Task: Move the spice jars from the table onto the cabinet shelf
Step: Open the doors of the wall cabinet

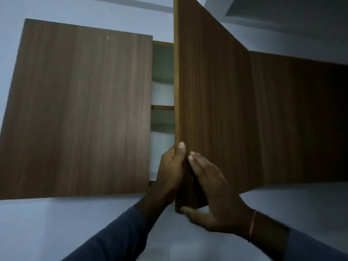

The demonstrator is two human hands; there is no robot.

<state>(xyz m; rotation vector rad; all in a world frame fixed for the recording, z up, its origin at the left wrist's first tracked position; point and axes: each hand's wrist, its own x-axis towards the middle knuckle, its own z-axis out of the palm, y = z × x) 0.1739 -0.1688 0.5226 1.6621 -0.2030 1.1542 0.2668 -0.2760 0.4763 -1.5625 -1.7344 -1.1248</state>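
The wall cabinet (162, 44) shows its inside only through a narrow upright gap between the closed door (81, 110) on the left and the open door (212, 91), which stands swung out with its pale edge toward the camera. In that gap one brown shelf (162, 107) crosses at mid height, with a pale back wall above and below it. What little of the compartments shows is in dim light, and their contents cannot be made out. The spice jars and the tabletop lie outside this view. The left grip (169, 170), a bare hand, pinches the free edge of the open door near its lower end, with its thumb (181, 147) on the outer face and its fingers wrapped behind the edge. The right grip (212, 194) lies flat on the same face just beside it. Its fingers (194, 156) are straight and touch the wood, and its thumb (185, 210) rests at the door's bottom corner, so it holds nothing. To the right of the open door a darker panel (301, 119) runs on, and below the cabinet's bottom edge there is bare pale wall (56, 223). Dark blue sleeves (113, 238) cover both forearms, and a red thread (252, 222) circles the right wrist.
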